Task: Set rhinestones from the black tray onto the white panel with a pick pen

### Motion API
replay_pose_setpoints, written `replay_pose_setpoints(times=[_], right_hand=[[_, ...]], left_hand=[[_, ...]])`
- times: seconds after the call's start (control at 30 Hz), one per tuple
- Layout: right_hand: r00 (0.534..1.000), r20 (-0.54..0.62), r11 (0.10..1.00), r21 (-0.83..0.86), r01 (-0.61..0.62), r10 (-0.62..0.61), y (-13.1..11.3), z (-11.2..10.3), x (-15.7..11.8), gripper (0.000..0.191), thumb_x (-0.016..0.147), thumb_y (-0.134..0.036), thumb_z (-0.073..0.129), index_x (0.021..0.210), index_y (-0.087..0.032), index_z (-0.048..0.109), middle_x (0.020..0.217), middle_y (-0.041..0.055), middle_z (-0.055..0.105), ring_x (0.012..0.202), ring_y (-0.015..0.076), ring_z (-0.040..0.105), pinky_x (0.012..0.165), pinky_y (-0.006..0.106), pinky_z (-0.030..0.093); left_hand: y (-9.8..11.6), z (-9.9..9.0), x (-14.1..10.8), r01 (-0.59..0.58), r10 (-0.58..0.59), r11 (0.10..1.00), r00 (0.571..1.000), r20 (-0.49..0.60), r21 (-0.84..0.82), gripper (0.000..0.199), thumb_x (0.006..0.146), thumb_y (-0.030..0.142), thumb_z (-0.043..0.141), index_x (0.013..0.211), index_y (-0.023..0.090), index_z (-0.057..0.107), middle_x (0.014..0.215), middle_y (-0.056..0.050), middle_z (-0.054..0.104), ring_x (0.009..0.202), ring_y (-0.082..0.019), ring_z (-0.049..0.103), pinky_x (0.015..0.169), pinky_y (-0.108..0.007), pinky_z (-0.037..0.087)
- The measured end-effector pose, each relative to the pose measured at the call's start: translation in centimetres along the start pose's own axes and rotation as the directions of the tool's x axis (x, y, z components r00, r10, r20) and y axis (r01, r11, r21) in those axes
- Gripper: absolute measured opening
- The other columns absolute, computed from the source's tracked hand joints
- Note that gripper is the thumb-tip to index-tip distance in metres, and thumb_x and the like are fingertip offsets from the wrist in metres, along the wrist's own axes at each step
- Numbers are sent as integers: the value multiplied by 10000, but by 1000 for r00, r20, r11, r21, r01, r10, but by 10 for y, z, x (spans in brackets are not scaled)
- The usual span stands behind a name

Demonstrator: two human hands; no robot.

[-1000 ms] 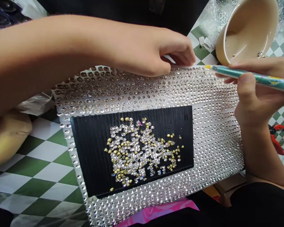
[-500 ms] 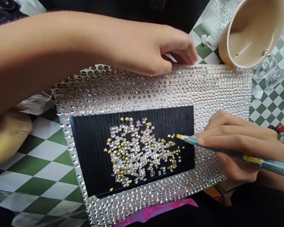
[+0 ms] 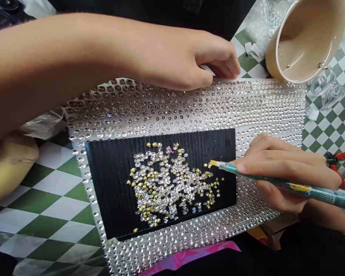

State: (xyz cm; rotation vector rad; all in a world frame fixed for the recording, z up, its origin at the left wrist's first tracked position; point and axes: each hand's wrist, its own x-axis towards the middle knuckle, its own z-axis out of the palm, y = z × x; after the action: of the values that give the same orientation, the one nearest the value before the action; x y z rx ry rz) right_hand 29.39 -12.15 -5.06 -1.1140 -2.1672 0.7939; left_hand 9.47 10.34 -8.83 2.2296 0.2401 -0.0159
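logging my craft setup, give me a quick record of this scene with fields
left hand: fingers at far edge of rhinestone sheet
right hand: holds teal pen, yellow tip at edge of loose rhinestones
loose rhinestones: scattered on black ribbed board, some gold side up
board: lies on the sheet
nearby: tilted beige bowl, red-handled cutters

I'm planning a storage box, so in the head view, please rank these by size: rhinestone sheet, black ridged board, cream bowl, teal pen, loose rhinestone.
1. rhinestone sheet
2. black ridged board
3. cream bowl and teal pen: unsure which is larger; the bowl looks wider, the pen longer, and both sit near the camera
4. loose rhinestone
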Motion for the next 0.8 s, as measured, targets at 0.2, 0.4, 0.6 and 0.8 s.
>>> replay_pose_setpoints(times=[0.2, 0.4, 0.6, 0.8], right_hand=[[999, -12, 999, 16, 32, -32, 3, 2, 0, 195, 938, -82, 667, 1105, -111, 763, 856, 73, 800, 762, 169, 743, 651, 309, 658], [999, 28, 999, 15, 32, -32, 3, 2, 2, 187, 942, -101, 695, 1106, -145, 772, 869, 60, 812, 742, 168, 750, 646, 312, 665], [1000, -2, 1000, 6, 15, -15, 2, 1, 1, 189, 945, -99, 703, 1118, -121, 776, 864, 66, 798, 755, 170, 744, 663, 316, 671], [999, 21, 1000, 1, 31, -31, 4, 0, 4, 190, 960, -116, 694, 1129, -125, 778, 867, 62, 795, 771, 171, 746, 668, 313, 669]], left_hand=[[1, 2, -2, -1, 1, 1000, 1000, 1, 2, 796, 831, 510, 334, 1499, 134, 550, 1476, 52, 646, 1357, -226, 612, 1233, -454, 471], [1, 2, -3, -4, 4, 1000, 1000, -3, -5, 780, 825, 437, 336, 1506, 129, 559, 1470, 55, 649, 1350, -206, 614, 1243, -401, 464], [1, 2, -2, 18, -18, 1000, 1000, -17, 16, 788, 822, 477, 335, 1493, 138, 572, 1460, 61, 655, 1330, -198, 617, 1244, -389, 464], [2, 2, -2, 23, -23, 1000, 999, -25, 8, 794, 821, 487, 333, 1492, 131, 564, 1476, 46, 639, 1360, -211, 611, 1276, -402, 440]])
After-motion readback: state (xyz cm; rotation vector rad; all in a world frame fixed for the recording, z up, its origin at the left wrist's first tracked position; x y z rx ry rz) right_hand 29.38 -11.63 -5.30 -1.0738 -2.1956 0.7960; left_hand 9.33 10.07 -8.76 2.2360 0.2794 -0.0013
